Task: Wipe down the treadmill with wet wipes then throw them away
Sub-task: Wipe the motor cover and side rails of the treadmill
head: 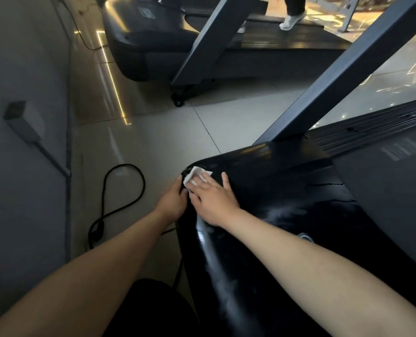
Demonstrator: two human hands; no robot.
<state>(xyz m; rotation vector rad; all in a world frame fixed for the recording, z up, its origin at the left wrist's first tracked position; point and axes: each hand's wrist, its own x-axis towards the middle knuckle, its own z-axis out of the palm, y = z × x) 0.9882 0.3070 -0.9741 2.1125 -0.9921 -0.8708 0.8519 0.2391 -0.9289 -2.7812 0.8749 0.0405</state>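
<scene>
Treadmill (287, 190): black motor cover, low in front of the person, under both hands.

1. Power cable (119, 190): looped on the floor tiles, well left of the left fingers.
2. Left hand (173, 199): fingers curled over the cover's left rim and gripping it, thumb on top, just beside the wipe.
3. Wet wipe (194, 175): white, crumpled, lying on the cover's rounded corner, partly showing beyond the right fingertips.
4. Right hand (214, 200): fingers straight and slightly spread, pressing the wipe flat; thumb apart, resting on bare cover.
5. Damp streaks (216, 263): along the cover behind the right wrist; probably a wiped stretch.
6. Upright (336, 76) and belt (396, 190): beyond and right of the fingers, showing no streaks.

Status, as judged: wiping is under way at the cover's corner. The rest of the treadmill, and throwing the wipe away, are left to do. No bin is in view.
</scene>
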